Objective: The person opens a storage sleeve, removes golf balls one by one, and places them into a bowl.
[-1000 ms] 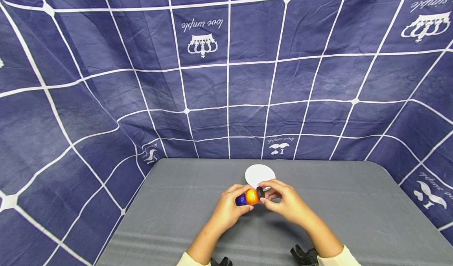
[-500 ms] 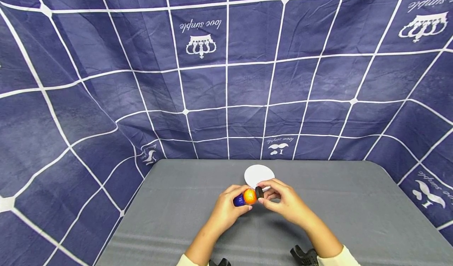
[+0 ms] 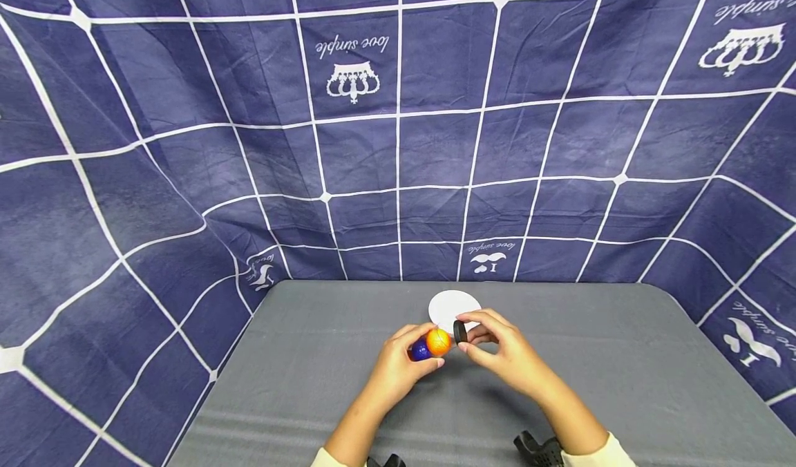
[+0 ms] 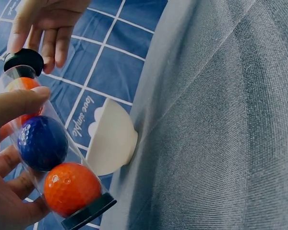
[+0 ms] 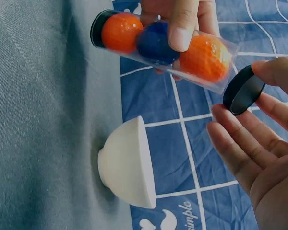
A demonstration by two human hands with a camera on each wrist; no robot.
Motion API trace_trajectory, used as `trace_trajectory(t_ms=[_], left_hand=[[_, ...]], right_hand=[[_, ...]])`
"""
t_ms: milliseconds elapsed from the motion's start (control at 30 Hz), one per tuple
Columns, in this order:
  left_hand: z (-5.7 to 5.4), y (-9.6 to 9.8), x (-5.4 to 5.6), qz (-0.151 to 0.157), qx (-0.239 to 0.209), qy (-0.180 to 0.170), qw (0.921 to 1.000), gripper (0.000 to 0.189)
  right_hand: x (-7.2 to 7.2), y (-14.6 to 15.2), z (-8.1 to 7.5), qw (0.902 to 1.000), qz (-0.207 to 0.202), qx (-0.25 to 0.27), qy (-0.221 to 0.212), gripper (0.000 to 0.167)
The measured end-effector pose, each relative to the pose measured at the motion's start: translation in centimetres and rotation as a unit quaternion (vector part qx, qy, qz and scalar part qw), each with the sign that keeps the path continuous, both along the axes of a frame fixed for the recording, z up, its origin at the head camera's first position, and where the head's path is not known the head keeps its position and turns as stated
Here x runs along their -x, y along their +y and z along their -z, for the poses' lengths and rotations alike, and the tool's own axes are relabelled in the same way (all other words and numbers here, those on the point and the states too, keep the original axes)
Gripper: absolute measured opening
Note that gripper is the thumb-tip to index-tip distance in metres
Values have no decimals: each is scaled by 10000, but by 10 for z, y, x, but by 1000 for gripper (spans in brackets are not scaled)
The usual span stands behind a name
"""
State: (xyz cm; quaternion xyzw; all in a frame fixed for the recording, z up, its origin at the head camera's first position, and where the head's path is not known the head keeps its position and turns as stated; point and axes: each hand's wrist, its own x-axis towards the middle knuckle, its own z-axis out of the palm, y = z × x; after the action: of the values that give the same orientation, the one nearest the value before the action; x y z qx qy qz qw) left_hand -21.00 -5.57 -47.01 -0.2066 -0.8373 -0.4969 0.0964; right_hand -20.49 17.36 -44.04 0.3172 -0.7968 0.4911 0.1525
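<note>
1. Spilling looks like the chief risk. The left hand (image 3: 398, 363) is curled round a clear tube (image 5: 176, 70) held above the bench (image 3: 311, 356), its uncapped mouth pointing to about 2 o'clock in the head view. If that mouth dips, the nearest orange ball (image 5: 205, 58) could roll out first, with the blue ball (image 5: 157, 48) and the far orange ball (image 5: 121, 32) behind it.
2. The right hand (image 3: 510, 356), at 3 o'clock from the left, pinches the loose cap (image 5: 244, 90) between thumb and fingers, the others loosely spread. The cap stands off the mouth, so it stops nothing; held by its rim, it could slip if the pinch slackens.
3. Squeezing too hard might flex the thin-looking wall and trap a ball; too lightly, and the smooth tube could slide through the fingers.
4. The end cap (image 5: 96, 29) closes the other end. A sharp jolt could loosen it; how tightly it sits cannot be told.
5. The white bowl (image 5: 127, 165) sits at 1 o'clock from the tube. The right hand's fingertips overlap it in the head view, so a careless sweep towards 10 o'clock could knock it.
</note>
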Motion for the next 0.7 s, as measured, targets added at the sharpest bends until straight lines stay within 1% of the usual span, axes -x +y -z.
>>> trace_trajectory(t_ms=[233, 433, 633, 700], left_hand=[[0, -2, 1, -72, -312, -239, 9992, 53], [1, -5, 3, -197, -488, -399, 9978, 52], [2, -8, 6, -227, -796, -650, 9944, 52], [3, -9, 7, -276, -806, -670, 9941, 53]], right_hand=[[2, 9, -3, 9992, 197, -47, 331, 43], [6, 19, -1, 9970, 580, -144, 491, 43], [9, 29, 5, 9937, 981, -300, 451, 40], [10, 32, 7, 9927, 1080, -363, 397, 39]])
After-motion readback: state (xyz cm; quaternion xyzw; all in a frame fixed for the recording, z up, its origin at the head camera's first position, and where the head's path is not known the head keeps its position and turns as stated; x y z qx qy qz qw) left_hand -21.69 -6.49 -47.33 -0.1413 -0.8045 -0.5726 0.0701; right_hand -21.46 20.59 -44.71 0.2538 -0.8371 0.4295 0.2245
